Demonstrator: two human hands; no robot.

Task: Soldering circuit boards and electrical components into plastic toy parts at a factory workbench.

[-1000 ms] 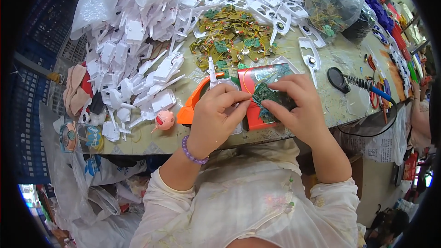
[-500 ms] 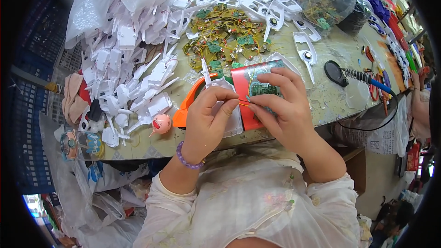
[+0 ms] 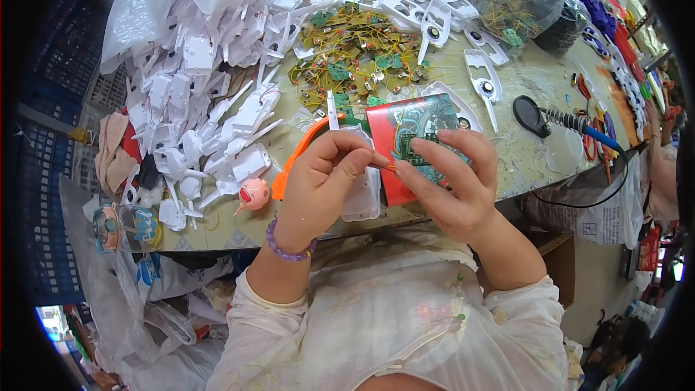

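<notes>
My left hand point(image 3: 322, 185), with a purple bead bracelet at its wrist, is closed, thumb and forefinger pinching a thin reddish wire point(image 3: 391, 167). At the other side of that wire, my right hand point(image 3: 457, 181) pinches with its thumb and forefinger, the other fingers curved out over a green circuit board point(image 3: 411, 146). This board lies on a red flat box point(image 3: 391, 187) with a dark printed part. Beside the box, partly behind my left hand, is a white plastic housing point(image 3: 362, 203) with a handle pointing away from me. An orange curved object point(image 3: 289, 174) lies left of it.
White plastic shells point(image 3: 210, 108) are heaped at left. Small circuit boards with yellow wires point(image 3: 355, 58) are piled behind the box. A soldering iron point(image 3: 579, 127) rests in its holder at right. A pink round toy point(image 3: 253, 193) sits near the front edge.
My hands have shifted slightly, the left one a little leftward and the right one a little rightward and down. The wire stays between their fingertips.
</notes>
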